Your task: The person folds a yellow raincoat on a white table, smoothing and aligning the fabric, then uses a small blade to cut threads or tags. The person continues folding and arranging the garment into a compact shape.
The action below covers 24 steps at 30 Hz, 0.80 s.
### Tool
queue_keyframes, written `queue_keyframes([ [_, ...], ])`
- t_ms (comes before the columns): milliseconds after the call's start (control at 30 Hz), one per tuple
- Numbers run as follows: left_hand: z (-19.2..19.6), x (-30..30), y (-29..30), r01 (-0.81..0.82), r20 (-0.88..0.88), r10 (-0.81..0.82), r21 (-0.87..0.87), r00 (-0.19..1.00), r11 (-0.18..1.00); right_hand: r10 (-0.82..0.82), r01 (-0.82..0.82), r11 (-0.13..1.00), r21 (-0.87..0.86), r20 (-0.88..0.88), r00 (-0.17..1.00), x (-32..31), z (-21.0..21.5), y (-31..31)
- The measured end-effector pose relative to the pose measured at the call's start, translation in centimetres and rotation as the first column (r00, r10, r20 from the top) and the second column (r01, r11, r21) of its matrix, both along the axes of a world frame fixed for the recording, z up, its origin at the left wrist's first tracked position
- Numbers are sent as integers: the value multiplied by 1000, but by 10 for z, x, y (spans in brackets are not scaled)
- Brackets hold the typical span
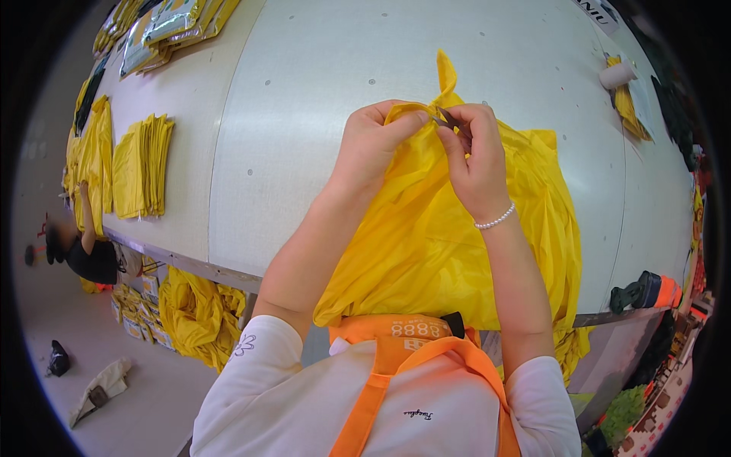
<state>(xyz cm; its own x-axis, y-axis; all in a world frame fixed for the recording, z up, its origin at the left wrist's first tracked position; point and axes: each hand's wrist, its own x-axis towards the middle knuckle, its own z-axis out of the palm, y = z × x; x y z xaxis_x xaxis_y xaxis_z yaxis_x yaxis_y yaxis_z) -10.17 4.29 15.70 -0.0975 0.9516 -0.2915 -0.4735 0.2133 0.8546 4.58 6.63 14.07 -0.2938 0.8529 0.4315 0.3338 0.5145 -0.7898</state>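
While yellow fabric [426, 228] is pinched taut by the left hand [371, 145], small snips [445, 118] are gripped in the right hand [474, 156] at centre frame; cuts are best kept close to the seam.

Thin yellow cloth garment [426, 228] in the hands: smooth, slight sheen, creased. Small dark snips [447, 118]: look like metal. Pale grey worktop [304, 114]: matt, smooth, laminate-like. Folded yellow cloth stack [141, 167], far left: same finish. White bead bracelet [495, 221]: glossy.
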Motion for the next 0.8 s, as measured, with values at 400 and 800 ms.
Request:
queue_keyframes([
  [400, 2, 3, -2, -16, -34, 16, 10, 999, 1000, -79, 82, 990, 118, -33, 996, -2, -7, 0],
  [800, -25, 6, -5, 244, -682, 719, 725, 133, 644, 232, -167, 951, -259, 248, 941, 31, 43, 20],
])
